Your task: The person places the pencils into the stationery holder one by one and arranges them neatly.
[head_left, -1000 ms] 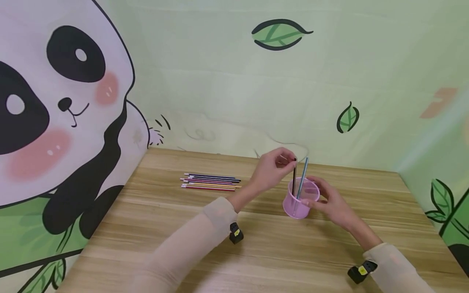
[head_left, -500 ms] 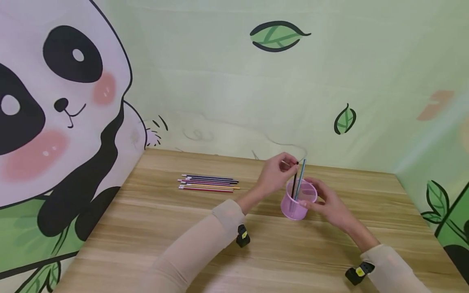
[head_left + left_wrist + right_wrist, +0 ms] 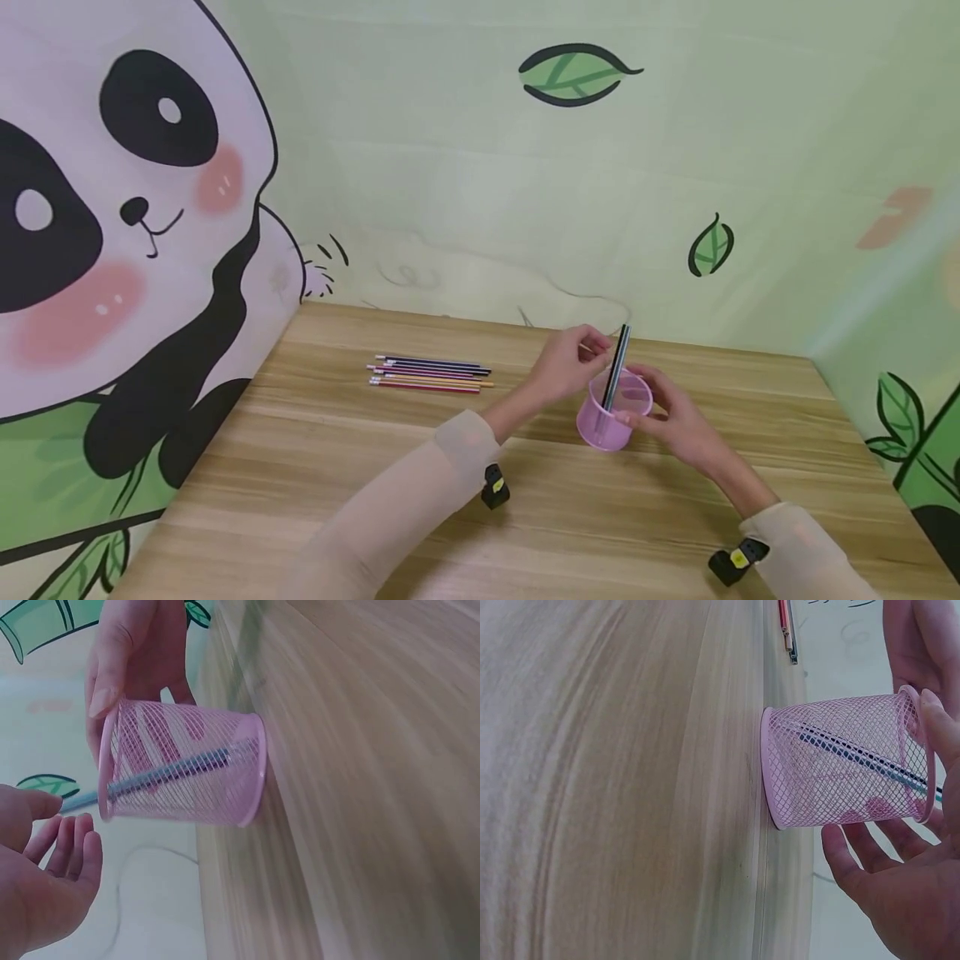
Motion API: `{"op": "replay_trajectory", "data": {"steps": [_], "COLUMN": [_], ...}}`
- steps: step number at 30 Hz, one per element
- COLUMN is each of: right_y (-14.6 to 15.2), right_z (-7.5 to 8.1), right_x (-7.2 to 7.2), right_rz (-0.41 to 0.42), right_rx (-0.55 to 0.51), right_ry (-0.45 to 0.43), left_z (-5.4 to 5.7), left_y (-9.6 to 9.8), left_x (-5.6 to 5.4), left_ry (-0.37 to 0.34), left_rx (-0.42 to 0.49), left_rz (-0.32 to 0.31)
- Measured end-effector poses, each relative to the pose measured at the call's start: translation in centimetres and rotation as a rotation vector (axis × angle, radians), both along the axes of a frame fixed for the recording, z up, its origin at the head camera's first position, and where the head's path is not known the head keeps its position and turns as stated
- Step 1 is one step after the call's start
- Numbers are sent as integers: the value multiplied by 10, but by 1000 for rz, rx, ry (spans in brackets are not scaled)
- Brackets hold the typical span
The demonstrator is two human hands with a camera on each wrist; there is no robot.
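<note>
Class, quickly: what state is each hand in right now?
Left hand: open, holding nothing, beside the black pencil.
Right hand: holding the pink mesh cup.

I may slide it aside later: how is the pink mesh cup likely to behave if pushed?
The pink mesh cup is probably light, given its see-through walls. Standing on its base, it would likely slide rather than roll. The two leaning pencils might shift inside.

We look into a corner decked out like a child's playroom or study nook: a large cartoon panda and green leaves decorate the faintly creased, pale green backdrop, which meets a wood-grain bench. Pencils and a pink mesh cup suggest desk work. Whether this is a home or school, we cannot tell.
</note>
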State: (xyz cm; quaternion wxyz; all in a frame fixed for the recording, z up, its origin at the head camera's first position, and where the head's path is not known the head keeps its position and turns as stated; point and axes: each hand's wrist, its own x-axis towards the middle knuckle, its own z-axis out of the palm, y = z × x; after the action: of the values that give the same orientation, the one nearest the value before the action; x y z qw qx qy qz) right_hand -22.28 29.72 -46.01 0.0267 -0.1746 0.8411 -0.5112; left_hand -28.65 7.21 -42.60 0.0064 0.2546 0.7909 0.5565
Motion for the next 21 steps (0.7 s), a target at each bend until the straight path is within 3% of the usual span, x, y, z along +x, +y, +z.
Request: {"op": "replay_trajectory", "data": {"steps": [6,12,21], "right_y": [0,0,0], "right_z": [-1,2,1], "right_x": [2,1,0], "right_rz": [2,-12,-13], "right_rx": [3,26,24], "right_ry": [-8,-24,-23], "left_z": [-11,-13,-19], "left_y": [-23,-59,-112], "left_x": [1,-2,-15], "left_ry": [-21,-1,-25], "left_rx": [-85,-153,-292], "left_rz": [2,8,49]}}
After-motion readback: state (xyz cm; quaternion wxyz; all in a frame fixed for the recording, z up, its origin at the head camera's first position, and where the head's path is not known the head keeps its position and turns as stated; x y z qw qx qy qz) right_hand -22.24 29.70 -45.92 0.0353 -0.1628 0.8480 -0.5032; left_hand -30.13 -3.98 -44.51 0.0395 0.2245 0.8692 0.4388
